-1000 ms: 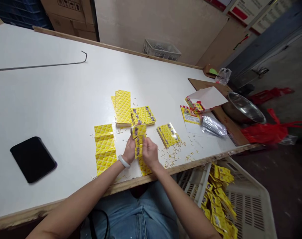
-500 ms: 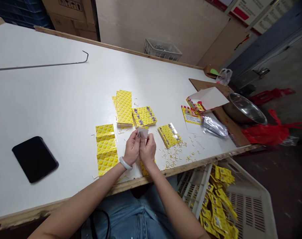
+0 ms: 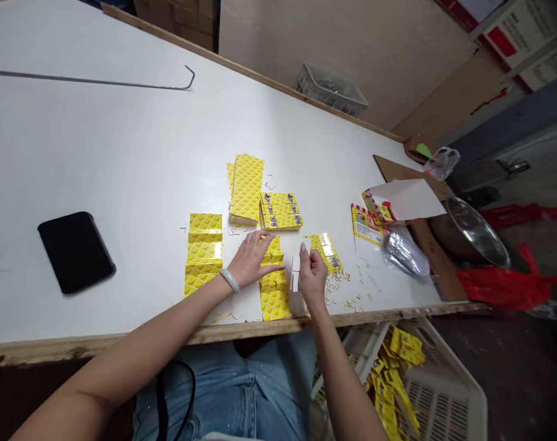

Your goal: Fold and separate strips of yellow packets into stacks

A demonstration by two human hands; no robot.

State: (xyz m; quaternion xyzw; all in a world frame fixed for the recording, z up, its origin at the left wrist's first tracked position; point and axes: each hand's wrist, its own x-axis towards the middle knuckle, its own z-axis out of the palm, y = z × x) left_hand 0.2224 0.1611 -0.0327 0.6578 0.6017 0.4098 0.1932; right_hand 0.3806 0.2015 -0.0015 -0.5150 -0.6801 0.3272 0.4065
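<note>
My right hand (image 3: 313,277) pinches a creased card strip (image 3: 295,274), its white side showing. To its left, my left hand (image 3: 250,260) has its fingers spread over a yellow patterned card strip (image 3: 275,303) lying near the table edge; whether it presses on it I cannot tell. Left of that hand lies another creased yellow strip (image 3: 204,245). Just beyond my hands are a stack of yellow patterned sheets (image 3: 247,187) and a stack of yellow cards with small purple figures (image 3: 281,211). A second card stack (image 3: 328,248) is partly hidden behind my right hand.
Thin paper scraps (image 3: 338,288) litter the table on the right. A phone (image 3: 76,252) and a hooked metal rod (image 3: 122,82) lie left. An open box (image 3: 411,197), plastic sleeves (image 3: 406,252) and a metal bowl (image 3: 475,229) are right. Below stands a crate (image 3: 453,392) of yellow packets.
My hands, together at a small white-sided piece before, have come apart. The left now spreads over the yellow strip; the right has moved right with the white-sided strip. The camera view has shifted.
</note>
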